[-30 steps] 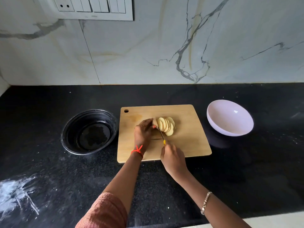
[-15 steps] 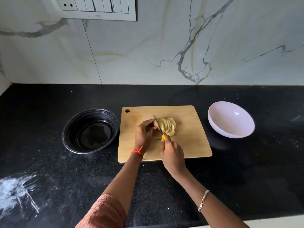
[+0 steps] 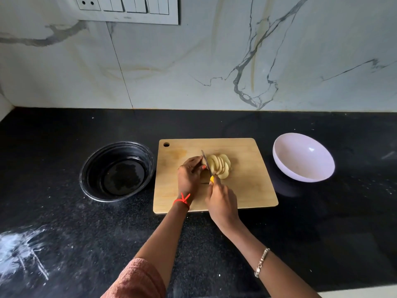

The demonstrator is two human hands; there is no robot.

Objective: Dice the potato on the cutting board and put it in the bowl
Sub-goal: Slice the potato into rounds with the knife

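Head: oval potato slices (image 3: 221, 166), wooden board (image 3: 249, 190).

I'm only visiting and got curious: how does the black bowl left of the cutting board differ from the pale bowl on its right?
The black bowl is dark and glossy; the pale lilac bowl is light. The black bowl has a flat bottom and a ridged wall; the pale lilac bowl is smoothly rounded. Both are round, stand on the black counter and hold none of the potato.

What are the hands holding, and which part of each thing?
The right hand grips the knife by its yellow handle. The left hand holds down the uncut end of the potato with its fingers, beside the blade.
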